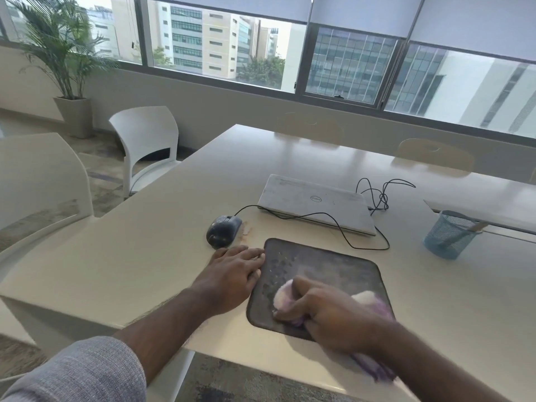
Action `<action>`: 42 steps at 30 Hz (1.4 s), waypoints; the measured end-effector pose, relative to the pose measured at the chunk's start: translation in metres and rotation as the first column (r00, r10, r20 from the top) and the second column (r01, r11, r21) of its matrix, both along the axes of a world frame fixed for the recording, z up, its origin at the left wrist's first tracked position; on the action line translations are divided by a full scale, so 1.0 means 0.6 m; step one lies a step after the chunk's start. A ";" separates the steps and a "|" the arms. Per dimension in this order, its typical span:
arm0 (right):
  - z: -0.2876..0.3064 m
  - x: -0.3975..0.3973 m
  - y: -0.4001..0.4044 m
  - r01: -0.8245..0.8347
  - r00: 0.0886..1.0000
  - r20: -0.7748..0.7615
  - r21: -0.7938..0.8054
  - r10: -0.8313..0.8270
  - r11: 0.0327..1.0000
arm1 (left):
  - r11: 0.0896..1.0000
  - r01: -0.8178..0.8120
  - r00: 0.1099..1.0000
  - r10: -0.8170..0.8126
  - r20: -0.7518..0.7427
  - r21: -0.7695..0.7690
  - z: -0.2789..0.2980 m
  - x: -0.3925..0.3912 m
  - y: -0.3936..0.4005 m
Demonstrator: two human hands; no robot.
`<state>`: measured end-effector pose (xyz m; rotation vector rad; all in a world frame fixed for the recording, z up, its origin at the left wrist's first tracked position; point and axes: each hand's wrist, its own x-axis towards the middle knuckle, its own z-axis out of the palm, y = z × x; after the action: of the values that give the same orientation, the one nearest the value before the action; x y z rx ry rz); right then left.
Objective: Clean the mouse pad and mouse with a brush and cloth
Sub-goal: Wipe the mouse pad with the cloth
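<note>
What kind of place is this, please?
Probably an office meeting room, several floors up. A long white table has matching white chairs around it, a closed Dell laptop lies on it, and the wide windows with roller blinds look out on tall buildings.

A pale table point(162, 242) carries a mouse pad point(333, 265), mouse point(223, 231), closed laptop point(316, 203) — and a blue mesh cup point(448, 235).

The only readable mark is a round Dell logo on the lid of the closed white laptop point(316, 204), which lies on the surface beyond the hands, farther from the person than both. Nothing else carries legible text.
</note>
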<state>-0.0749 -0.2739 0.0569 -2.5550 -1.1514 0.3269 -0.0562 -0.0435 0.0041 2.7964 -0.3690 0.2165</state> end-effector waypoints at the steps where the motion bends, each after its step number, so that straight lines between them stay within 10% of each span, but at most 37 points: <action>1: 0.000 -0.005 0.003 -0.037 0.999 -0.027 -0.008 0.036 0.999 | 1.000 0.001 1.000 -0.001 -0.001 -0.001 0.000 0.000 0.000; 12: 0.000 0.036 -0.026 0.247 0.967 -0.131 0.249 -0.220 0.936 | 1.000 -0.007 1.000 0.007 -0.021 0.011 0.006 -0.005 -0.002; 21: -0.021 0.014 0.004 0.302 0.933 0.146 0.180 -0.329 0.936 | 0.997 -0.020 0.999 0.023 -0.032 0.077 0.001 -0.005 -0.006; 27: -0.001 -0.014 0.011 0.007 1.000 0.030 0.064 -0.009 0.998 | 0.997 -0.029 0.999 0.031 -0.026 0.071 -0.003 -0.002 -0.006; 33: 0.008 0.039 -0.023 0.263 0.931 0.253 0.036 -0.263 0.964 | 0.995 -0.032 0.999 0.035 -0.032 0.091 -0.003 -0.002 -0.009; 42: 0.006 0.027 -0.015 0.116 0.985 0.129 0.006 -0.116 0.993 | 0.995 -0.029 0.999 0.033 -0.034 0.094 -0.003 -0.002 -0.009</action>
<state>-0.0589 -0.2828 0.0607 -2.6644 -1.0391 0.1368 -0.0572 -0.0488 0.0020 2.8958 -0.3356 0.1601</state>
